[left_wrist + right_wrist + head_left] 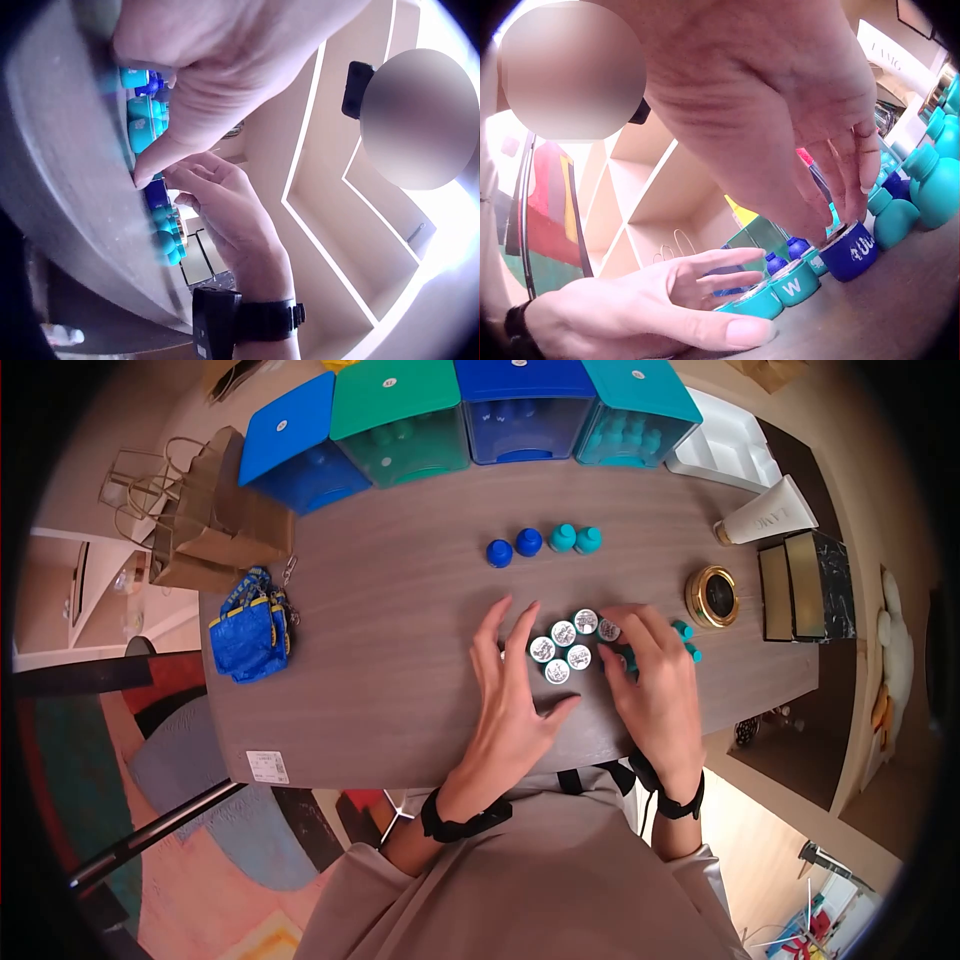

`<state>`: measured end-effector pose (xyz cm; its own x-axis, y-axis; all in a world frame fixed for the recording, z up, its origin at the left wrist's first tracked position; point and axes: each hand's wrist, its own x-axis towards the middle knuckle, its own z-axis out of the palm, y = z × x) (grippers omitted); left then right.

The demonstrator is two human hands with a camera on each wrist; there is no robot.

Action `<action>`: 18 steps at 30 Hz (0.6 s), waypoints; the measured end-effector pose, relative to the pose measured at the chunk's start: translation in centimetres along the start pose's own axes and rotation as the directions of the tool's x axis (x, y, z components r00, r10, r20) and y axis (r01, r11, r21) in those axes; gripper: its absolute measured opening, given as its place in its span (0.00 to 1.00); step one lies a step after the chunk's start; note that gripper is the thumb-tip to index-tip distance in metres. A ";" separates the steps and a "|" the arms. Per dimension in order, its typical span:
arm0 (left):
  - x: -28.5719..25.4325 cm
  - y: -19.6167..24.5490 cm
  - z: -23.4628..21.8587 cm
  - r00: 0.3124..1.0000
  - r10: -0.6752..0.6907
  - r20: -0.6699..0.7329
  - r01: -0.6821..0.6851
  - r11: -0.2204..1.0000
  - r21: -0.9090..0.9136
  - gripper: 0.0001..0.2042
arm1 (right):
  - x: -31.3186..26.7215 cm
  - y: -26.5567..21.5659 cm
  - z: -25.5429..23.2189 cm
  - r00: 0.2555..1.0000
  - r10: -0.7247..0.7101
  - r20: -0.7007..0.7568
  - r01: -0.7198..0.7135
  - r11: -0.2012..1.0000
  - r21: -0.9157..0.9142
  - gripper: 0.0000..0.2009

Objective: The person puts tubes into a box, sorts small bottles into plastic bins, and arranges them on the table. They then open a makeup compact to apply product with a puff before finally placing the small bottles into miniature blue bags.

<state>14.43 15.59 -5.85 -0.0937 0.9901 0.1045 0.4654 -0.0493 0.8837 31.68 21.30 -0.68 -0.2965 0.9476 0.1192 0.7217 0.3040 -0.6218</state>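
Several short round containers with black-and-white patterned tops stand grouped on the table. Their sides are teal or blue; a teal one carries a white letter W. At the group's right end, my right hand pinches a blue round container with white lettering, fingertips at its rim. My left hand is spread at the group's left side, long fingers extended and thumb apart. Teal bottle-shaped pieces stand just beyond the right hand, partly hidden by it in the head view.
Two blue bottle tops and two teal ones stand farther back. Lidded blue, green and teal boxes line the back edge. A blue bag and paper bags are left; a gold-rimmed jar and white tube right.
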 end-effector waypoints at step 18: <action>1.4 -1.9 -4.4 0.978 0.012 0.210 0.019 0.989 -0.146 0.46 | 0.6 -3.3 3.9 0.953 -0.240 0.183 0.229 0.970 0.083 0.30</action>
<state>9.52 16.54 -5.38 0.0993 0.9949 0.0170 0.3297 -0.0490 0.9428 26.68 20.53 -1.54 -0.5707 0.8122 0.1215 0.5802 0.5034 -0.6403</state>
